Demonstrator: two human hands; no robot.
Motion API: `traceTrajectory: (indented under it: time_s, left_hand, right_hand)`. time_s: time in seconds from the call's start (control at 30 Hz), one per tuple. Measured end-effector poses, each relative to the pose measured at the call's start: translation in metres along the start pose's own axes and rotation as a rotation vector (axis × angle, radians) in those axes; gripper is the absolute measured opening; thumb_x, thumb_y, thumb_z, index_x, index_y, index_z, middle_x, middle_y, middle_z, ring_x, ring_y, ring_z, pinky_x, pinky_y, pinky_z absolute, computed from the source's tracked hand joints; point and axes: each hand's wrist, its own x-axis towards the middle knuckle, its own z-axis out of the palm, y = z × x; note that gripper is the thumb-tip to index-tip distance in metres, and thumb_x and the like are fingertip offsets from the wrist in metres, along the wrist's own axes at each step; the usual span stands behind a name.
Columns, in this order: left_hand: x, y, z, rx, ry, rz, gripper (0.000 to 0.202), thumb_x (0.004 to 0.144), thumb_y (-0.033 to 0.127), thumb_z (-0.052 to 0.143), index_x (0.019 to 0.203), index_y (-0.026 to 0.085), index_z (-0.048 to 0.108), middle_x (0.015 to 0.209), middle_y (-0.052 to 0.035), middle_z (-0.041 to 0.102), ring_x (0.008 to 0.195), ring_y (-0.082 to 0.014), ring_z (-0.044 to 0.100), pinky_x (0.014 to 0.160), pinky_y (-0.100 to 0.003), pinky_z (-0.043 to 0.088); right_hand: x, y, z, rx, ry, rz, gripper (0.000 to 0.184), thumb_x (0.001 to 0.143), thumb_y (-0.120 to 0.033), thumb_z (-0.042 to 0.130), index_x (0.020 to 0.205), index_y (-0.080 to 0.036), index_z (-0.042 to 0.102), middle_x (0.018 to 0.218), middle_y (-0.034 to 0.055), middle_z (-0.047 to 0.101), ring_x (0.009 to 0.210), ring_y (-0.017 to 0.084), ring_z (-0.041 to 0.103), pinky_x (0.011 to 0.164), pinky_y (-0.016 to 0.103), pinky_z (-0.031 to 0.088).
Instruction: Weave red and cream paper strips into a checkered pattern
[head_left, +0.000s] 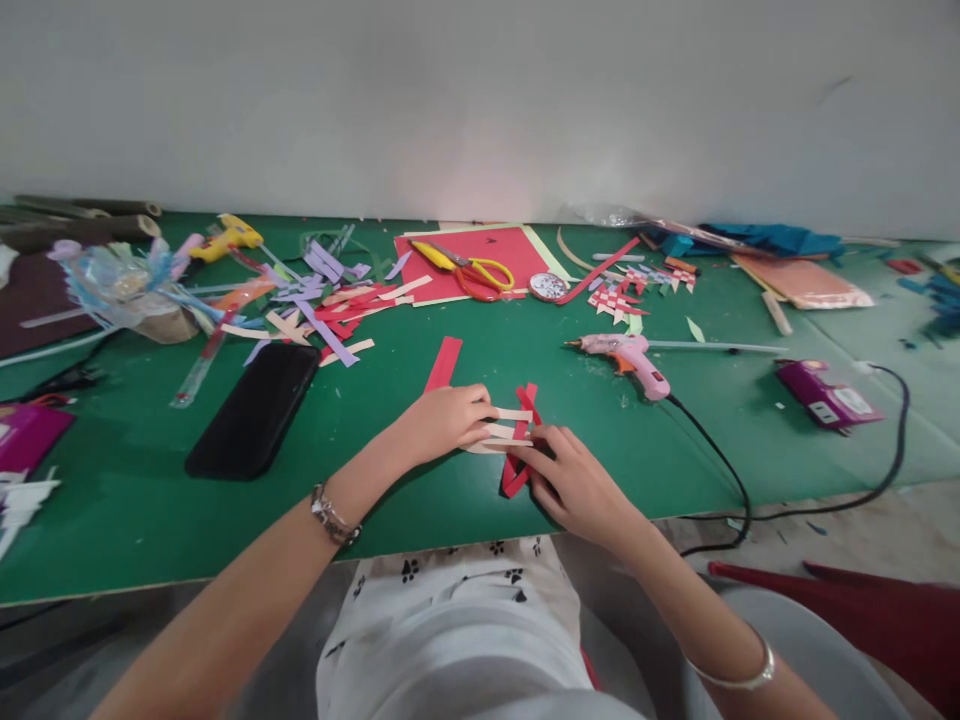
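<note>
Near the table's front edge, my left hand (454, 418) has its fingers closed on several cream paper strips (514, 414), which stick out to the right. They lie across folded red paper strips (514, 486) in a loose weave. My right hand (574, 480) pinches the weave from the right, thumb and fingertips closed where cream and red strips meet. Which strip it grips most is partly covered by the fingers. A wide red paper strip (444, 363) reaches out beyond my left hand, its lower end hidden by the hand.
A black phone (255, 410) lies to the left. A pink glue gun (630, 360) with its cord is on the right, beside a purple box (825, 393). Scissors (465, 268) rest on red paper sheets (517, 245) at the back. Loose paper strips (330, 300) are heaped back left, near a yellow glue gun (229, 240).
</note>
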Motion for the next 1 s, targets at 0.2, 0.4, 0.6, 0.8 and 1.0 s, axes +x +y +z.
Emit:
traceTrajectory:
  time_s: [0.2,0.4,0.6,0.8,1.0]
  left_hand:
    - [-0.002,-0.001,0.005,-0.029,0.075,0.039,0.014,0.083,0.020,0.053,0.094,0.015,0.060,0.090,-0.0026,0.058,0.073,-0.0130,0.057,0.064,-0.022,0.041]
    - [-0.001,-0.004,0.009,-0.044,0.095,0.065,0.012,0.085,0.022,0.051,0.090,0.016,0.060,0.089,-0.0018,0.057,0.073,-0.0128,0.056,0.064,-0.023,0.041]
    - [-0.002,-0.007,0.005,-0.049,0.120,0.042,0.014,0.084,0.024,0.052,0.090,0.015,0.061,0.093,-0.0042,0.056,0.078,-0.0152,0.056,0.068,-0.026,0.041]
    - [-0.002,-0.010,0.005,-0.021,0.058,0.056,0.014,0.083,0.024,0.054,0.092,0.015,0.061,0.091,-0.0035,0.058,0.081,-0.0166,0.056,0.067,-0.025,0.040]
    - [-0.002,-0.010,0.007,-0.059,0.085,0.074,0.012,0.085,0.023,0.051,0.085,0.015,0.060,0.085,-0.0025,0.057,0.076,-0.0147,0.055,0.065,-0.023,0.038]
  right_hand:
    - [0.000,0.001,0.002,0.004,-0.027,0.015,0.042,0.077,-0.007,0.037,0.115,-0.017,0.053,0.101,0.0131,0.050,0.088,0.024,0.046,0.073,0.038,0.044]
    - [0.000,0.002,0.002,0.007,-0.002,-0.003,0.042,0.077,-0.007,0.038,0.114,-0.016,0.053,0.102,0.0132,0.050,0.089,0.024,0.047,0.072,0.039,0.044]
    - [0.000,0.002,0.002,0.029,0.061,-0.022,0.033,0.077,-0.007,0.038,0.106,-0.014,0.053,0.103,0.0137,0.052,0.086,0.023,0.048,0.071,0.037,0.044]
    - [0.000,0.002,0.002,0.148,0.118,0.012,0.022,0.076,-0.006,0.038,0.092,-0.017,0.048,0.095,0.0105,0.056,0.085,0.021,0.050,0.072,0.036,0.044]
    - [0.000,0.001,0.001,0.126,0.111,0.006,0.021,0.076,-0.006,0.039,0.092,-0.017,0.046,0.097,0.0118,0.055,0.085,0.022,0.050,0.073,0.037,0.044]
